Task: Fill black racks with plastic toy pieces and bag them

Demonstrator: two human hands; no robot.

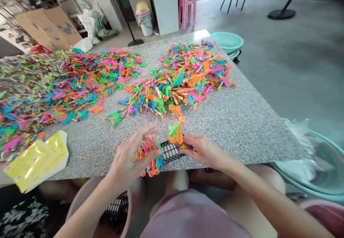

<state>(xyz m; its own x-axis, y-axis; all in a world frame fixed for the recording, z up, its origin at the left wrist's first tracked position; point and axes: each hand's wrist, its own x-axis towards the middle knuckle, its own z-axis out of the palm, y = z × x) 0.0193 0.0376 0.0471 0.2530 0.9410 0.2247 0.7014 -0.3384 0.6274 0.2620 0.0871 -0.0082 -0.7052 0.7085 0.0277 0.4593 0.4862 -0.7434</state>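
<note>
Large heap of coloured plastic pieces (pixel 88 77), on the table (pixel 242 123), well to the left of the black rack (pixel 170 151) and beyond it; yellow packets (pixel 37 159), fanned, left of the rack, well apart from it; bin (pixel 129 209), below the table edge, left of the rack and nearer the body.

Left hand (pixel 133 155), at the left end of the rack; thumb and fingers apart, curved around a row of pieces (pixel 149 145), thumb lying against it; whether it squeezes, cannot tell; the row, orange, pink, green and blue, packed close, covers the rack's left part.

Black rack, one, lattice-sided, pale inside; lies along the near table edge, long axis running left to right, its right end set slightly farther from the body; bare stretch exposed between the row and the right fingertips.

Orange piece (pixel 172 137), one, a green part lying against it; just beyond the rack's bare stretch, ahead and to the left of the right fingertips; the right hand is the nearer; contact with the rack, cannot tell.

Smaller heap (pixel 188 73), beyond the rack and slightly to its right, apart from it.

Right hand (pixel 204 150), at the rack's right end; thumb and fingers brought together, seemingly pinching the orange piece by a yellow end.

Teal basin (pixel 227 41), well beyond the rack, to its right.
</note>
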